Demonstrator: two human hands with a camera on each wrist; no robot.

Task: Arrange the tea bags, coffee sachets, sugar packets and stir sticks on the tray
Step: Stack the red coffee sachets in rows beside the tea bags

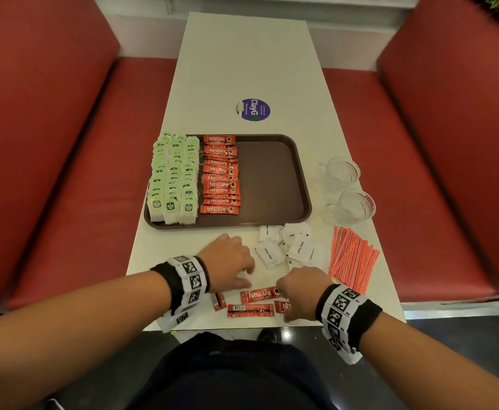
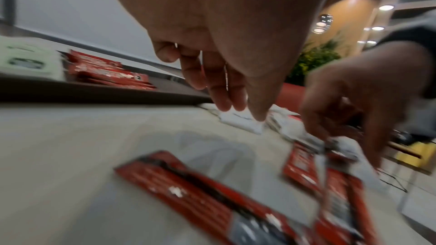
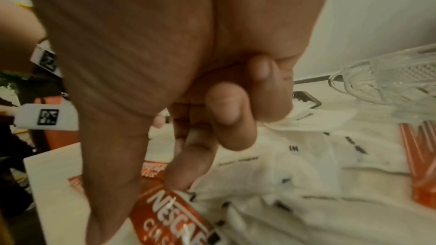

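Observation:
A brown tray (image 1: 272,179) holds rows of green-tagged tea bags (image 1: 173,179) on its left and a column of red coffee sachets (image 1: 220,176) beside them. White sugar packets (image 1: 289,244) and red stir sticks (image 1: 352,258) lie on the table in front of the tray. Loose coffee sachets (image 1: 249,310) lie near the front edge. My left hand (image 1: 246,276) hovers with relaxed fingers (image 2: 235,90) over a sugar packet (image 2: 238,122), holding nothing. My right hand (image 1: 283,303) pinches the end of a coffee sachet (image 3: 169,215) between thumb and index finger (image 3: 188,165), the other fingers curled.
Two clear glass mugs (image 1: 341,173) (image 1: 356,205) stand to the right of the tray, behind the stir sticks. A round purple sticker (image 1: 253,110) is on the white table beyond the tray. Red benches (image 1: 64,173) flank the table on both sides.

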